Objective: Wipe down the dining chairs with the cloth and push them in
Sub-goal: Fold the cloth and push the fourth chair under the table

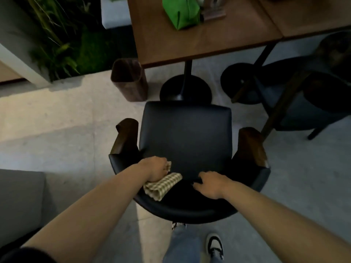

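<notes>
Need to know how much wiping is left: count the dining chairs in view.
2. One black chair directly below, pulled out from the table; a second chair at right, partly under the table. Others may sit outside the view.

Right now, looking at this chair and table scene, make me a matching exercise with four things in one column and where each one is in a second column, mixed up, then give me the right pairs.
Things
1. checked cloth
2. green bag
3. brown bin
4. right hand

Places
A. on the floor beside the table's left corner
B. on the wooden table
C. gripped in the left hand at the chair back
D. resting on the top of the black chair back, holding nothing

Pairs: 1-C, 2-B, 3-A, 4-D
</notes>
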